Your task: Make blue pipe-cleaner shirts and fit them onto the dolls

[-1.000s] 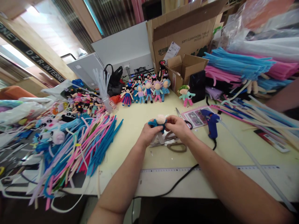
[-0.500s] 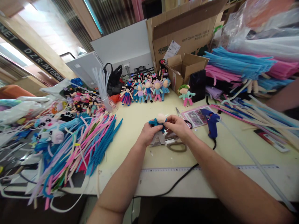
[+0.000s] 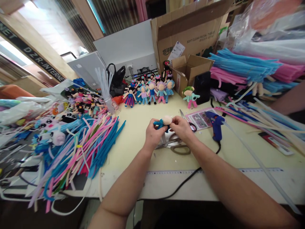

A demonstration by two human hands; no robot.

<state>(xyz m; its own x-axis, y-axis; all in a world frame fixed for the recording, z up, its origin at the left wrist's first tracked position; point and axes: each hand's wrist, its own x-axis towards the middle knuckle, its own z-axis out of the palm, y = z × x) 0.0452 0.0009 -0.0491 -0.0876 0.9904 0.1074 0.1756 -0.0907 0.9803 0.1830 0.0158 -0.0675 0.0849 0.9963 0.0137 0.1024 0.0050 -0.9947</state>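
Between both hands, above the middle of the table, is a small pipe-cleaner doll (image 3: 167, 120) with a cream round head and a teal blue body. My left hand (image 3: 153, 133) is closed on its teal side, thumb and fingers pinching. My right hand (image 3: 181, 128) pinches it from the other side, close under the head; the fingers cover much of the body. Beneath the hands lie scissors (image 3: 181, 149) with olive-brown handles, partly hidden. A second pair of scissors (image 3: 192, 127) with dark handles lies just past my right hand.
A blue glue gun (image 3: 215, 125) stands to the right, its black cord crossing the table. A ruler (image 3: 257, 170) lies along the front edge. Colourful pipe cleaners (image 3: 95, 143) are heaped at left. Several finished dolls (image 3: 152, 92) stand at the back beside cardboard boxes (image 3: 190, 68).
The doll has turned and tipped a little to the right in my hands, its head shifting slightly right. My left hand has rotated with it; both hands keep their hold.
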